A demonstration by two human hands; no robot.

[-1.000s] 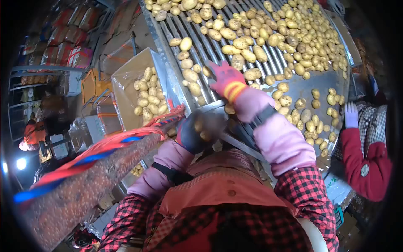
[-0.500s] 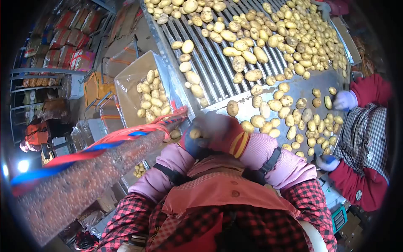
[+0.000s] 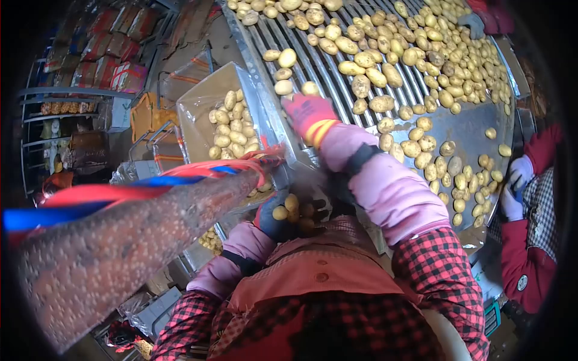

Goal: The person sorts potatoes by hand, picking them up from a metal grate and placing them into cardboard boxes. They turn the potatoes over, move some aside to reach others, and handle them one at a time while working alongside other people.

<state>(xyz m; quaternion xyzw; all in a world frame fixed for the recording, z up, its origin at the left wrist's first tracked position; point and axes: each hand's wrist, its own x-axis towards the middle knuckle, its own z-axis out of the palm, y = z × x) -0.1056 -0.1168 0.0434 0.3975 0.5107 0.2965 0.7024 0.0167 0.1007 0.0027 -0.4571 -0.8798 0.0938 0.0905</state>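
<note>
My left hand (image 3: 272, 215), in a dark blue and red glove, is low in front of my apron. It is closed around several small potatoes (image 3: 291, 203), held in the palm. My right hand (image 3: 309, 114), in a red glove with yellow cuff bands, reaches over the left edge of the metal rollers. Its fingers curl down around potatoes there, which the glove mostly hides. One potato (image 3: 310, 88) shows at its fingertips, and another (image 3: 283, 87) lies just left of it.
A lined box (image 3: 186, 114) of potatoes stands left of the roller table (image 3: 337, 111). A rusty pole (image 3: 138, 240) wrapped in red and blue cord crosses the left foreground. At the right, a co-worker's gloved hands (image 3: 519, 174) are near the metal plate (image 3: 463, 123), where potatoes lie.
My hands have separated. The right has gone forward to the rollers; the left stays near my apron, its potatoes now in sight. The co-worker's hands have come together.
</note>
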